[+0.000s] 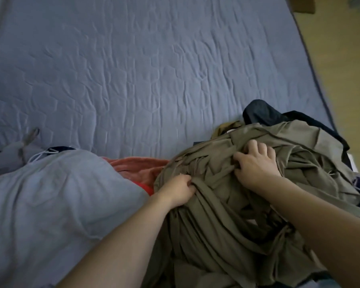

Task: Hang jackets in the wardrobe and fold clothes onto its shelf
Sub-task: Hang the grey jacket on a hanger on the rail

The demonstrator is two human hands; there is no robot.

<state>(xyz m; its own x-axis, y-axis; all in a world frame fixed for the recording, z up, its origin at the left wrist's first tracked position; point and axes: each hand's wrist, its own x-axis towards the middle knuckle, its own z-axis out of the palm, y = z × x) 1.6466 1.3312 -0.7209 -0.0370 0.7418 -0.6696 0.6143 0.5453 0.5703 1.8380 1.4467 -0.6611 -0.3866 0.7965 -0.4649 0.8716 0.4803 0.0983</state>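
olive garment (227, 204) bunched at 5 o'clock on bed (133, 69) | left hand (178, 191) pinches a fold, 7 o'clock side | right hand (256, 163) curled into cloth, 1 o'clock side | both in contact; long axis unclear

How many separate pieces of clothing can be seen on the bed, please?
5, at least: olive garment under both hands, grey hoodie at left, orange cloth between them, dark garment behind, tan piece beside it. More may be hidden.
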